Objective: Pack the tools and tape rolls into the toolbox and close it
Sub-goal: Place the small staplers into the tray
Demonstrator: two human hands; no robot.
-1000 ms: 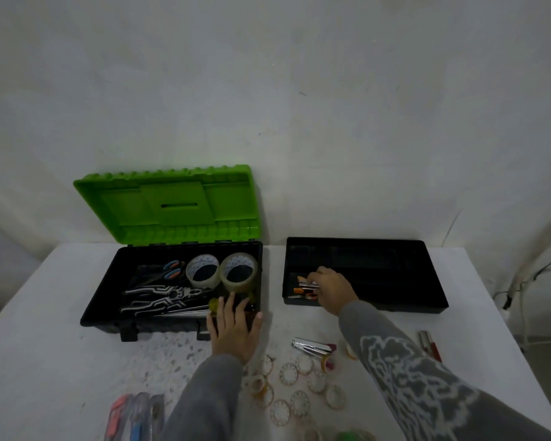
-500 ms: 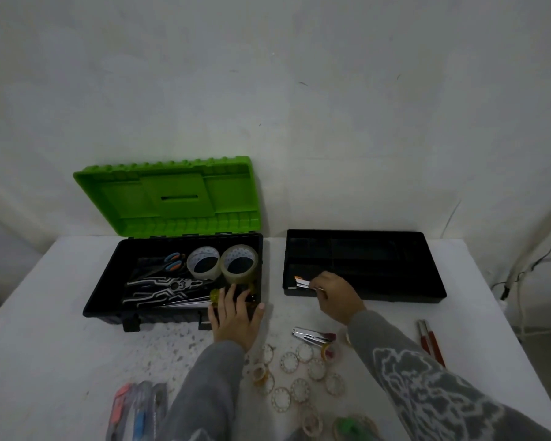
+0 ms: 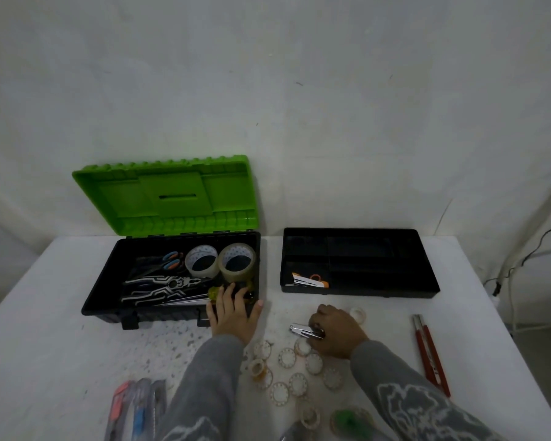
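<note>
Stapler pickup beside the open toolbox

Closing the right hand [image 3: 334,334] over a small silver stapler [image 3: 303,331] on the white table [image 3: 45,329], lower centre of the frame, fingers curled together and clamped on its rear end; only the metal nose showing, so depth of grip hard to tell. Lying with its long axis roughly left to right across the frame, nose pointing left toward the toolbox [image 3: 109,297], tilted slightly down at the hand end. Likely being gripped from the back so the nose can lead into a compartment.

Resting the left hand [image 3: 233,313] flat on the front right rim of the toolbox, fingers spread apart and holding nothing, probably steadying the box against sliding. Standing open at left centre, green lid [image 3: 172,198] propped back toward the wall, leaving room to load; already holding two tape rolls [image 3: 220,261], pliers [image 3: 166,286] and scissors [image 3: 172,261].

Sitting to the right of the box, the black tray [image 3: 395,281], separate and well clear, with another stapler [image 3: 306,280] in its lower left compartment. Waiting nearer the bottom edge: small tape rolls [image 3: 287,374], red-handled tools [image 3: 430,354] at right, pens [image 3: 137,409] at lower left
</note>
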